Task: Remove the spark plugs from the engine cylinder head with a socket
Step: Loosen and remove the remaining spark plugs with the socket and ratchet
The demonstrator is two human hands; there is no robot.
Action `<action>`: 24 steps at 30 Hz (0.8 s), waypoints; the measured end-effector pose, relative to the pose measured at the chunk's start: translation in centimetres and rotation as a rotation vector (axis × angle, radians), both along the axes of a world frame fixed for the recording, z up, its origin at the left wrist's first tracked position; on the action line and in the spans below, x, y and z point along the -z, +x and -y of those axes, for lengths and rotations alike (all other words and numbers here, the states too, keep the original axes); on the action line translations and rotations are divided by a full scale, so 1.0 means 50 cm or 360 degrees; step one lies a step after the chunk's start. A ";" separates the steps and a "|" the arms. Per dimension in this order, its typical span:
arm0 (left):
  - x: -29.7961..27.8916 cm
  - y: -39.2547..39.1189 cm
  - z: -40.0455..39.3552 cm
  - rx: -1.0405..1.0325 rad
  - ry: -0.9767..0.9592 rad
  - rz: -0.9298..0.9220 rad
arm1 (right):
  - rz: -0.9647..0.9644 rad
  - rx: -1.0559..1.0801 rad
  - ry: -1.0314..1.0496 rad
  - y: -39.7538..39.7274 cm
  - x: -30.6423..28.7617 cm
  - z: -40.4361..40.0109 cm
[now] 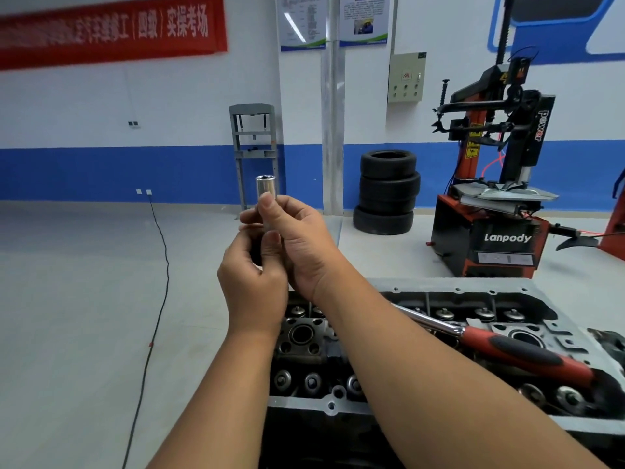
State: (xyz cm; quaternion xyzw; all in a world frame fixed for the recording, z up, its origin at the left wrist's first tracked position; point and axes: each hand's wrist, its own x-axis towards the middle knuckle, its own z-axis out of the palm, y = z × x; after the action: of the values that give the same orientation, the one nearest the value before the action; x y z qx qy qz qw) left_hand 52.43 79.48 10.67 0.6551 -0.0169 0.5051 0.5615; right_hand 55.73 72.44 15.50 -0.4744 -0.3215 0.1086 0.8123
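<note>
Head view: both hands raised above the near left corner of the grey cast-metal engine cylinder head [439, 289], which fills the lower right of the frame.
Socket: long polished chrome spark plug socket [266, 189], upright, open end up, well above the head.
Left hand [253, 282]: fingers curled round a dark part at the socket's lower end; what it is cannot be told.
Right hand [304, 245]: fingers and thumb pinching the socket's shaft.
Ratchet: steel wrench with red-and-black grip [507, 346], lying loose across the head's right half.
Spark plugs: none visible; wells hidden or unclear.
Risks: socket slipping from the fingertips into the open valve gear; the unsecured ratchet sliding off the head's edge.
Writing: "Lanpody" and "power" on the red-and-black tyre changer [490, 231]; red wall banner [111, 30] in Chinese, blurred.
</note>
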 end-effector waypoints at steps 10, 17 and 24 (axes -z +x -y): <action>0.002 0.002 -0.008 0.0001 -0.0011 -0.0023 | 0.0010 -0.0040 -0.0055 -0.003 -0.006 0.000; 0.004 0.003 -0.011 -0.0136 0.0042 0.0023 | -0.0030 0.0104 0.0024 0.002 -0.001 0.002; -0.002 0.000 0.001 0.0185 -0.0103 0.0050 | 0.0150 0.0190 -0.0140 0.005 -0.009 0.004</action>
State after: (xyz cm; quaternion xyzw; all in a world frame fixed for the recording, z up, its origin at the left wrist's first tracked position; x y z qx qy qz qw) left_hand 52.41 79.41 10.79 0.6265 -0.0472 0.4822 0.6105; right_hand 55.98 72.22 15.93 -0.5327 -0.3255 0.0514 0.7795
